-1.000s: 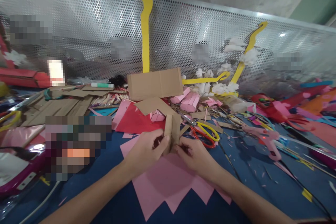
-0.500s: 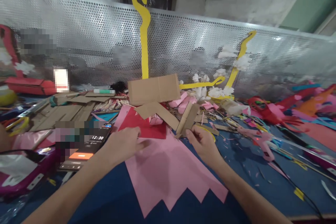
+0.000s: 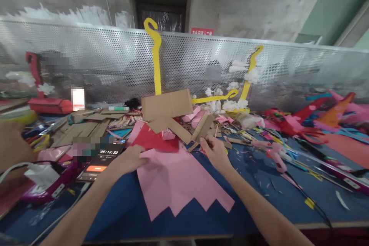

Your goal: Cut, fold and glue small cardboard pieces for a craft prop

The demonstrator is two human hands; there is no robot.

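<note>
My left hand (image 3: 131,157) is closed at the upper left edge of a pink paper sheet (image 3: 175,184) with a zigzag lower edge. Its fingertips rest beside a red paper piece (image 3: 161,142) under the sheet's top. To the right, the thumb and finger of my right hand (image 3: 213,150) pinch at the lower end of a cardboard strip (image 3: 204,125); the exact contact is partly hidden. Behind stands a cardboard box (image 3: 167,105) with a tall yellow hooked strip (image 3: 156,67) rising at its back. A bent cardboard piece (image 3: 178,128) lies before the box.
A phone (image 3: 105,157) showing a timer lies left, near a purple power strip (image 3: 49,192). A pink glue gun (image 3: 278,157) with its cord lies right. Cardboard pieces (image 3: 83,132) and paper scraps litter the blue table (image 3: 121,215). A perforated metal panel (image 3: 184,57) stands behind.
My left hand has drawn back leftward from over the red paper to the pink sheet's edge, its fingers now closed. My right hand stays by the cardboard strip. The view has tilted up.
</note>
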